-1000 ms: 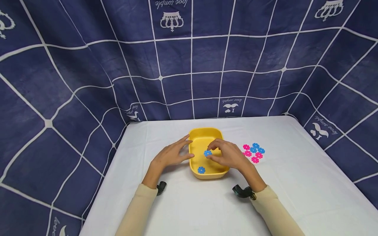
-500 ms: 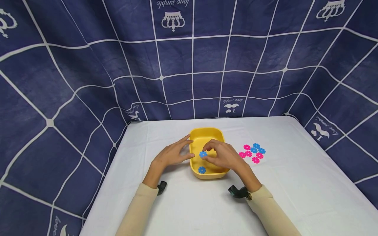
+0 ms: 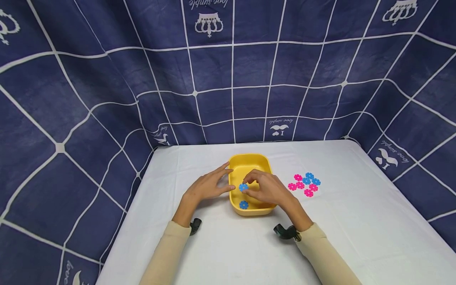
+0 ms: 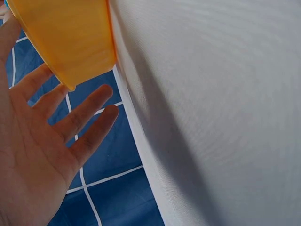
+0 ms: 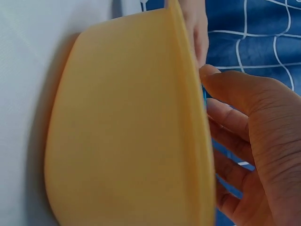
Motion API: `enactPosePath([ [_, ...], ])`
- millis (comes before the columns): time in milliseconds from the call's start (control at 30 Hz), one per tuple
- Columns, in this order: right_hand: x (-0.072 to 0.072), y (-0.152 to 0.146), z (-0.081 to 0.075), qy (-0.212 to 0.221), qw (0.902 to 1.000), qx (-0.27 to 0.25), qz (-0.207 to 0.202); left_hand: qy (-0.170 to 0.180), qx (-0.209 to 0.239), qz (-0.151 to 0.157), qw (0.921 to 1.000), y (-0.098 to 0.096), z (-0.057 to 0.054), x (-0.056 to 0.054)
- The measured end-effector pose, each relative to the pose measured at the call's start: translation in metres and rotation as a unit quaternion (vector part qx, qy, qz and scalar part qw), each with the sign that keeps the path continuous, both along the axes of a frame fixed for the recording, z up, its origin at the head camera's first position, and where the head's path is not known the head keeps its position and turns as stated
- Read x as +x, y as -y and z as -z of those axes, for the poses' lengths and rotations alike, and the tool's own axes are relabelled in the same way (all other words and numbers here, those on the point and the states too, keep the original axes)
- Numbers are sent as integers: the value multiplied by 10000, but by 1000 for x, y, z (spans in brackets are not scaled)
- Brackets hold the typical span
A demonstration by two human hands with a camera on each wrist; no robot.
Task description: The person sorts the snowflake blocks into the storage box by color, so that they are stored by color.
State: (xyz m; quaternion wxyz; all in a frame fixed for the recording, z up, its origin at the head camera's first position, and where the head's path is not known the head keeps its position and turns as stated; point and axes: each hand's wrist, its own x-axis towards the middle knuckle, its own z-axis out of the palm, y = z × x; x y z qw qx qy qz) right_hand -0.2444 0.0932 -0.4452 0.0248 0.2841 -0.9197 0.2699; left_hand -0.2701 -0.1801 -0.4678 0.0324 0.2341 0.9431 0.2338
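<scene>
My right hand (image 3: 270,187) pinches a blue snowflake-shaped disc (image 3: 243,187) between thumb and finger, over the inside of a yellow plastic bin (image 3: 251,156). A second blue snowflake disc (image 3: 244,205) lies on the bin's floor near its front. My left hand (image 3: 206,187) is at the bin's left side, fingers spread and thumb at the rim; in the left wrist view its palm (image 4: 33,146) looks empty. The bin's wall (image 5: 127,117) fills much of the right wrist view and mostly hides the held disc there.
Right of the bin, several pink discs (image 3: 300,185) and blue discs (image 3: 309,176) lie loosely grouped on the white tablecloth (image 3: 235,249). A dark blue curtain (image 3: 249,103) with white lines stands around the back and sides. Black camera mounts (image 3: 284,232) sit at the wrists.
My right hand has moved a little to the left, carrying the pinched blue disc across the bin toward the left thumb. My left hand has stayed nearly still.
</scene>
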Motion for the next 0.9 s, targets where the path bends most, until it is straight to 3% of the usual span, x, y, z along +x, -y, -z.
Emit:
enactPosePath([
  [900,-16,11,21,265,9989,375,-74,19,11,39,10000,1,-2,-1],
])
